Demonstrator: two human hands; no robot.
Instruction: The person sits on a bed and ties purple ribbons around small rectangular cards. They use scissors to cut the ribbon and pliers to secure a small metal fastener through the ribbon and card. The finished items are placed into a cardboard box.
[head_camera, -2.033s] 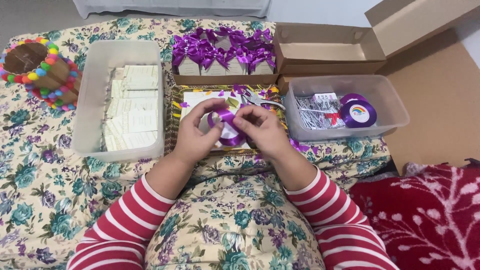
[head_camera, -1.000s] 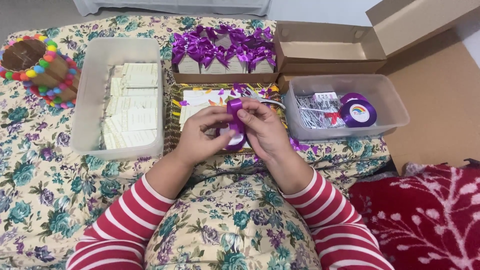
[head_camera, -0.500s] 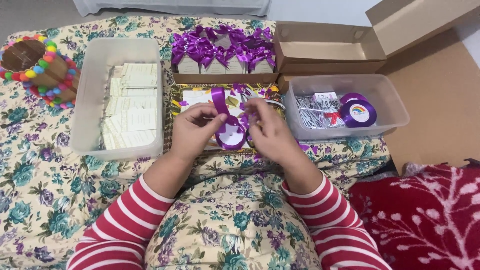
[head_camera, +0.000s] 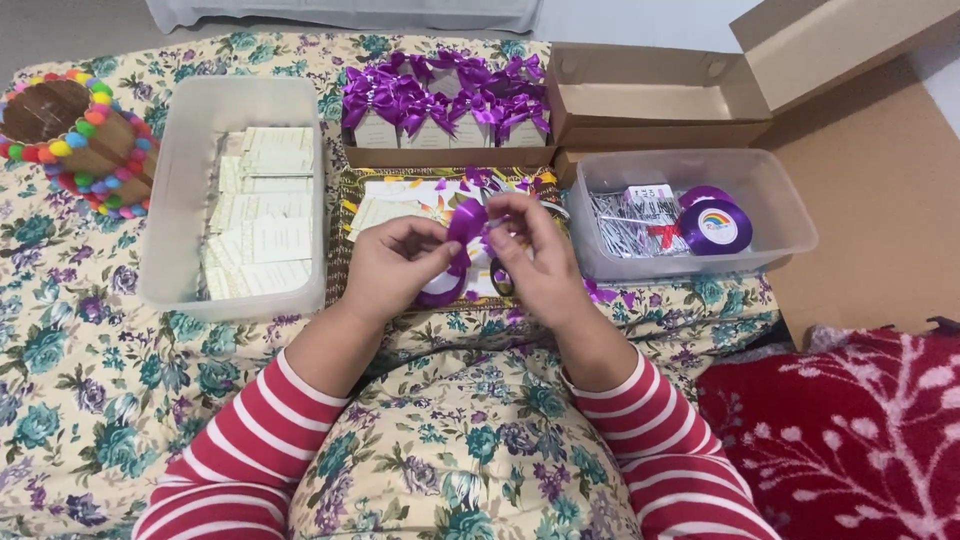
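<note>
Step in hand, by appearance: forming a bow. Left hand (head_camera: 395, 262) and right hand (head_camera: 540, 262) both pinch a purple ribbon (head_camera: 465, 222), each grip clenched on it, just above a patterned tray (head_camera: 345, 205) on the floral-covered bed. Ribbon sits between the fingertips, looped, partly hidden. Finished bowed boxes (head_camera: 440, 110) stand in a carton beyond; a ribbon spool (head_camera: 715, 226) lies in the right-side plastic tub (head_camera: 790, 215). The next move likely calls for steady tension while drawing the loops tight.

Open brown carton (head_camera: 640, 100) at back; bow-topped gift boxes (head_camera: 440, 125) left.
</note>
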